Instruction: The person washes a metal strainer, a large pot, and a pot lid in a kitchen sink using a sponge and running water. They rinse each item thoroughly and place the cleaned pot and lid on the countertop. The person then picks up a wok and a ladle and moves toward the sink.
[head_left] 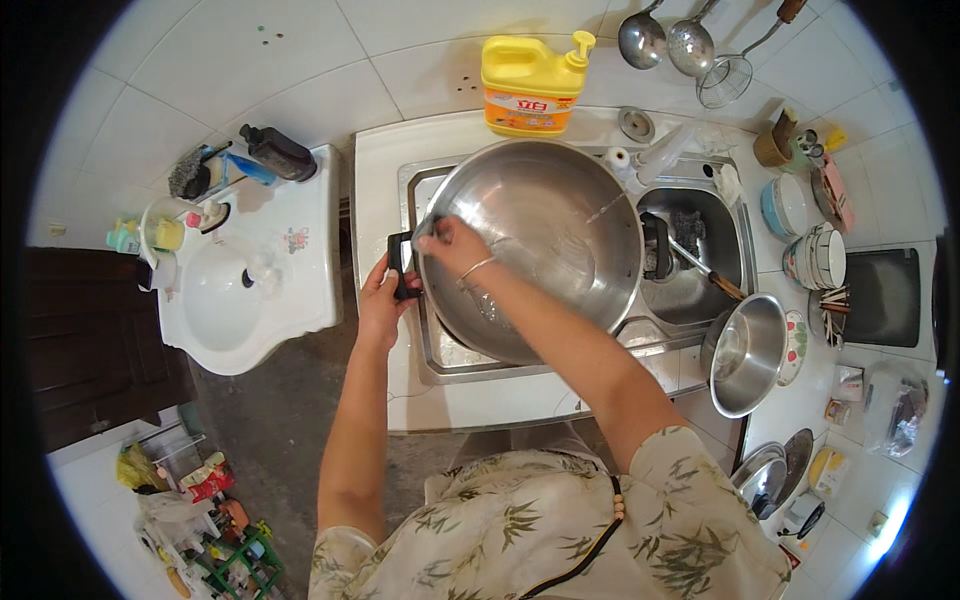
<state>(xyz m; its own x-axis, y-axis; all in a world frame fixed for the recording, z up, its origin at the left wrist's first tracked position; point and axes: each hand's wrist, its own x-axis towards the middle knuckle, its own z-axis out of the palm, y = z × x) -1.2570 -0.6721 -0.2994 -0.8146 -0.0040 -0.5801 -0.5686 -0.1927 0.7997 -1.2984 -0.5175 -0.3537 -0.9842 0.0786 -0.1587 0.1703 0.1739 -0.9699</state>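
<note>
A large steel wok (pixel 590 260) with black side handles sits over the double sink (pixel 745 215), and a little water shows on its inner surface. My left hand (pixel 380 305) is closed around its left black handle (pixel 402 265). Across the wok reaches my right arm, with a bracelet at the wrist. Against the inner left wall my right hand (pixel 455 248) presses with curled fingers. A small greyish thing shows at those fingertips, too hidden to name. Near the far right rim, a thin stream of water falls into the wok beside a white tap fitting (pixel 618 160).
Behind the wok stands a yellow pump jug (pixel 530 88). In the right basin lie a dark scrubber (pixel 688 225) and a wooden-handled tool (pixel 725 285). A steel bowl (pixel 765 350) tilts at the counter edge, near stacked bowls (pixel 820 255). Ladles (pixel 642 40) hang above; a white washbasin (pixel 310 310) is at left.
</note>
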